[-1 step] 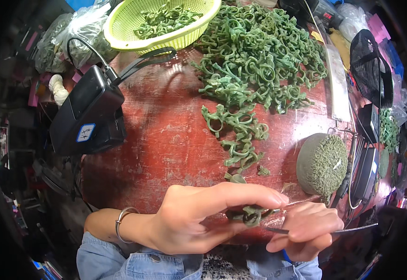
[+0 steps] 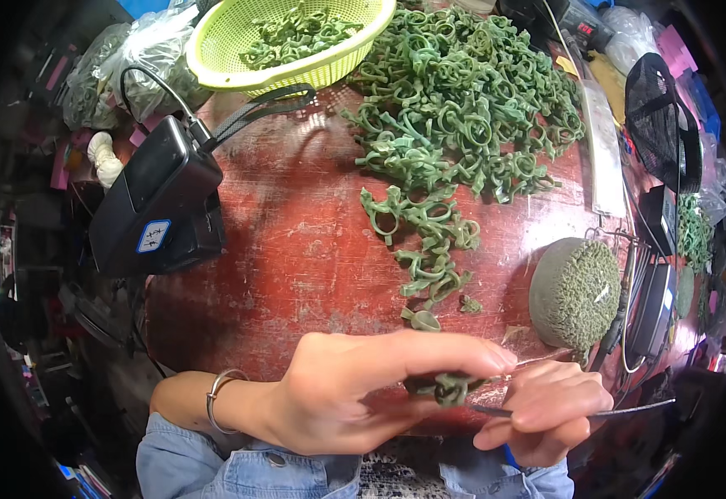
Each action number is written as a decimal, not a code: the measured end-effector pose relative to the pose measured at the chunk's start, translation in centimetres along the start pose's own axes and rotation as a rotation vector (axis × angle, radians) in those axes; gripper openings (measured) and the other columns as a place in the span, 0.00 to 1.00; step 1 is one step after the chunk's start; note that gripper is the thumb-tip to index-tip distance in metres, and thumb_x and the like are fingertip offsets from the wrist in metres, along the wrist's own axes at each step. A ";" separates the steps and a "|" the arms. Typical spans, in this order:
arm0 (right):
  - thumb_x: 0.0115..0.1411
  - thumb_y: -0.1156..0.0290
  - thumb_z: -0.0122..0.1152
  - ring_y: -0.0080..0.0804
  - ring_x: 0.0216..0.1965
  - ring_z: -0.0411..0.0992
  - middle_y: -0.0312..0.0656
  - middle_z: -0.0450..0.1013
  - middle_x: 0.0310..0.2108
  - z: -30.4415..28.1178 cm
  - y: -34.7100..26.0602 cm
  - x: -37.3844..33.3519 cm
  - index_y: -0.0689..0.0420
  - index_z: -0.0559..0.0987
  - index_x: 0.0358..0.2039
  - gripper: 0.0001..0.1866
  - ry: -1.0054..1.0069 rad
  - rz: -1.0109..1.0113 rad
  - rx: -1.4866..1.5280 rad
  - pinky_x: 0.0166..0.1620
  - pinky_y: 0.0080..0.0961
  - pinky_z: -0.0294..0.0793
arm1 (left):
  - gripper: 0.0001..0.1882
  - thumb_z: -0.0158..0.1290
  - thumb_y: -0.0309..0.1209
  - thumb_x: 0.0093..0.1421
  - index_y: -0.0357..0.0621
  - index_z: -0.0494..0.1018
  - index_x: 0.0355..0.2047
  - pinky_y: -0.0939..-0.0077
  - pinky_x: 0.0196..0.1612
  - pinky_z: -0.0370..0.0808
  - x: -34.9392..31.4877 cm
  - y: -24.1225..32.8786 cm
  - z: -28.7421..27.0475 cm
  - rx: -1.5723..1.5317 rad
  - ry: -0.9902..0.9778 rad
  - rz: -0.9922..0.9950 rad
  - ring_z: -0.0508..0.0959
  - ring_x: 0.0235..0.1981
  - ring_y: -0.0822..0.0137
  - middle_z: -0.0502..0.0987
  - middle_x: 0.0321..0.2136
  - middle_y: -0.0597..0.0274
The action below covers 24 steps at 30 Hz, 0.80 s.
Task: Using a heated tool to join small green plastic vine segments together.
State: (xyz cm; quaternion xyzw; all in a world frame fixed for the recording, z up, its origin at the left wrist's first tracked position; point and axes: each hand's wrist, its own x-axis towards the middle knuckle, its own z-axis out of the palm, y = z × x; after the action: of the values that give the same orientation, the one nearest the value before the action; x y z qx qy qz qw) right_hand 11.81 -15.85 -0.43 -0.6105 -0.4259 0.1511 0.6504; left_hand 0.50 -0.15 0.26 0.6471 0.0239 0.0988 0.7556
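My left hand is closed, pinching a small green ring-shaped piece that looks like wax, between thumb and fingers. A steel bangle circles the left wrist. Close by on the right, my right hand is curled around a thin dark metal tool, perhaps a file or scraper. The tool's left tip is just below the green piece; whether they touch I cannot tell. Beyond my hands, a strand of similar green pieces trails from a large heap of them. A separate small green ring lies just past my left hand.
A yellow-green plastic basket at the far left holds more green pieces. A black device with cable and strap stands on the left of the red table. At right are a round block with a crumbly green top and a black mesh bag.
Very little differs. My left thumb sits slightly lower, and the green piece and the tool's tip have shifted a touch.
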 end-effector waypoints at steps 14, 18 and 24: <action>0.65 0.53 0.38 0.23 0.05 0.64 0.36 0.66 0.05 0.8 -0.1 0.4 0.56 0.67 0.27 0.20 0.098 0.114 0.111 0.14 0.17 0.64 | 0.21 0.54 0.07 0.44 0.34 0.70 0.40 0.67 0.44 0.76 0.0 0.3 0.1 0.098 0.080 0.123 0.77 0.43 0.53 0.75 0.40 0.40; 0.66 0.51 0.35 0.22 0.05 0.62 0.34 0.65 0.04 0.5 0.1 0.4 0.54 0.66 0.27 0.21 -0.006 0.046 -0.039 0.15 0.17 0.62 | 0.25 0.49 0.04 0.41 0.35 0.70 0.41 0.67 0.44 0.76 -0.3 0.8 0.1 0.121 0.116 0.037 0.77 0.43 0.53 0.75 0.40 0.42; 0.66 0.52 0.35 0.22 0.04 0.61 0.34 0.68 0.06 0.5 0.7 0.5 0.53 0.67 0.26 0.20 -0.005 -0.133 0.090 0.11 0.15 0.56 | 0.29 0.49 0.05 0.40 0.37 0.68 0.45 0.67 0.48 0.73 -0.3 0.3 -0.2 0.142 0.009 0.079 0.74 0.47 0.51 0.73 0.45 0.43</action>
State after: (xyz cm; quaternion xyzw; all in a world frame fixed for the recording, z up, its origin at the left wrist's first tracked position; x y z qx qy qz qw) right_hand 12.00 -14.98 -0.94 -0.5509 -0.4599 0.1279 0.6846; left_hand 0.11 0.02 0.52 0.6990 0.0087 0.1293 0.7032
